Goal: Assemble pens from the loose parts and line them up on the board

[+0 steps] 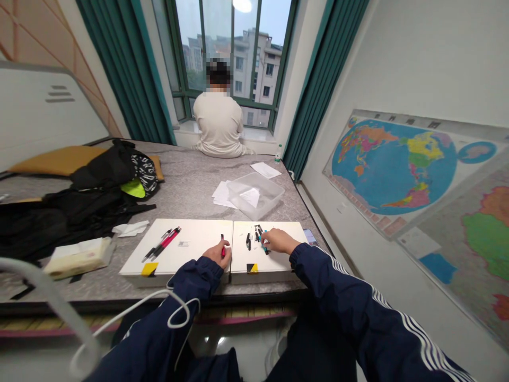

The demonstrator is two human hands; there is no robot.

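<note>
My left hand (218, 255) rests on the left white box (191, 265) near its right edge, fingers closed round a red pen (222, 252) whose dark end points away from me. Over the right white box (238, 270), my right hand (279, 240) is bent down with its fingertips together among small black and teal pen parts (265, 248). Whatever those fingertips pinch is too small to make out. Just left of them lie short black pieces (248, 241). Several red, black and grey pens (166, 244) lie side by side on the left box.
Behind the boxes are a clear plastic bin (274, 199) and white papers (222, 195). A tissue pack (81, 257) and black bags (59, 212) lie to the left. A white cable (135, 302) crosses my left sleeve. Another person (218, 122) sits facing the window.
</note>
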